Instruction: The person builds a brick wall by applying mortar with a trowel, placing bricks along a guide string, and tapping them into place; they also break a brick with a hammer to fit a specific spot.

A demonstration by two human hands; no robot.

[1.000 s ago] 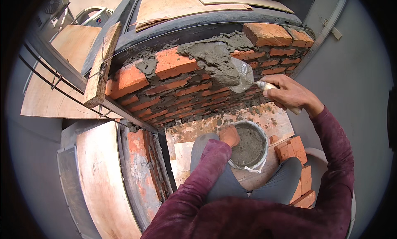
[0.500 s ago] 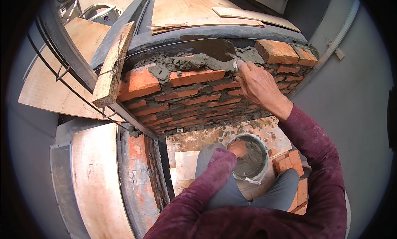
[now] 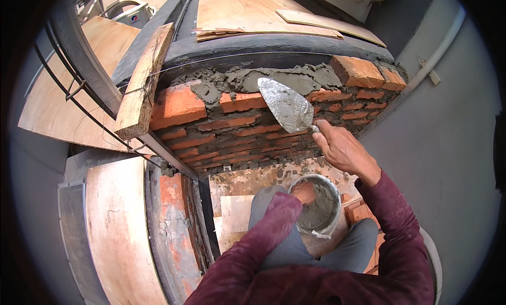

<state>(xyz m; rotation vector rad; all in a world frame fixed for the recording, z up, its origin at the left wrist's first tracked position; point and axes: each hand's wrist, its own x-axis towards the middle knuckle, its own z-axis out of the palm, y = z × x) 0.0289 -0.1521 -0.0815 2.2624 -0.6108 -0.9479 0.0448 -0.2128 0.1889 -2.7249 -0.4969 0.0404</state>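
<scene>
Red-orange brick wall (image 3: 237, 131) fills the middle, wet grey mortar (image 3: 263, 81) spread along its top course, a timber batten (image 3: 142, 89) leaning at its left end. Below, a bucket (image 3: 329, 223) holds mortar; the left hand (image 3: 304, 191) rests on its rim, grip unclear. The right hand (image 3: 342, 149) is closed around a mortar-smeared trowel (image 3: 287, 105), blade against the wall's face.
</scene>
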